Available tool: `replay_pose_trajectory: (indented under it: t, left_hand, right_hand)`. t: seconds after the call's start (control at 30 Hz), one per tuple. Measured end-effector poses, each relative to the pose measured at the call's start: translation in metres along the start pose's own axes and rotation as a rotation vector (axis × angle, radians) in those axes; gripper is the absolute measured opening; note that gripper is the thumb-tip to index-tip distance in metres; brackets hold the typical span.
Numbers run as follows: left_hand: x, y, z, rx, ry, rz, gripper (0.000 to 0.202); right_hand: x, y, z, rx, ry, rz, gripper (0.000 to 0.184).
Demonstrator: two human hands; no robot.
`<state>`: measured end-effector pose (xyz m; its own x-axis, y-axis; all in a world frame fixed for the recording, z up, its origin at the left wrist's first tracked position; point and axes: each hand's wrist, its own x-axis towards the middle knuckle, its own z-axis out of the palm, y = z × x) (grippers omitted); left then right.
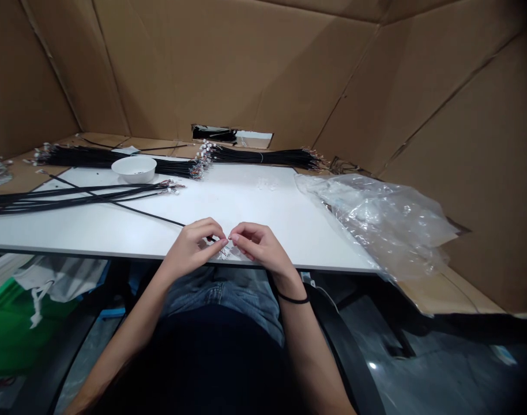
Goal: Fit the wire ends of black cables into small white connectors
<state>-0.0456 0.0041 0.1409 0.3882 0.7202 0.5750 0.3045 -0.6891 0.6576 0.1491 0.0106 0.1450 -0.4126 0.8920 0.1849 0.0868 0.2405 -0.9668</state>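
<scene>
A single black cable (146,214) runs from the left across the white board to my left hand (197,245). That hand is closed on the cable close to its end, thumb and forefinger pinched together. Thin loose wires (224,252) fan out from the cable end below the fingertips. My right hand (257,245) is pinched too, its fingertips almost meeting the left ones at the wire ends. What lies between the right fingertips is too small to make out clearly. Both hands are at the front edge of the white board (255,202).
Several black cables (73,199) lie at left, and a cable bundle (86,157) lies behind a white bowl (134,169). Another tied bundle (263,157) lies at the back. Crumpled clear plastic bags (384,219) cover the right side. Cardboard walls (246,63) enclose the table.
</scene>
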Motion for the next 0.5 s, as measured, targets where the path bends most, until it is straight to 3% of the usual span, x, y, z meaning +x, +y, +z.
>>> replay_pose_trajectory:
  t: [0.3,0.5]
  left_hand:
    - [-0.0009,-0.0017,0.0,0.012,0.02,0.047,0.012]
    - [-0.0012,-0.0015,-0.0002,0.018,0.04,0.068,0.011]
  right_hand:
    - [0.0001,0.0038,0.0001,0.163,0.176,0.073,0.035]
    - [0.0004,0.0069,-0.0034,0.208,0.15,0.01,0.027]
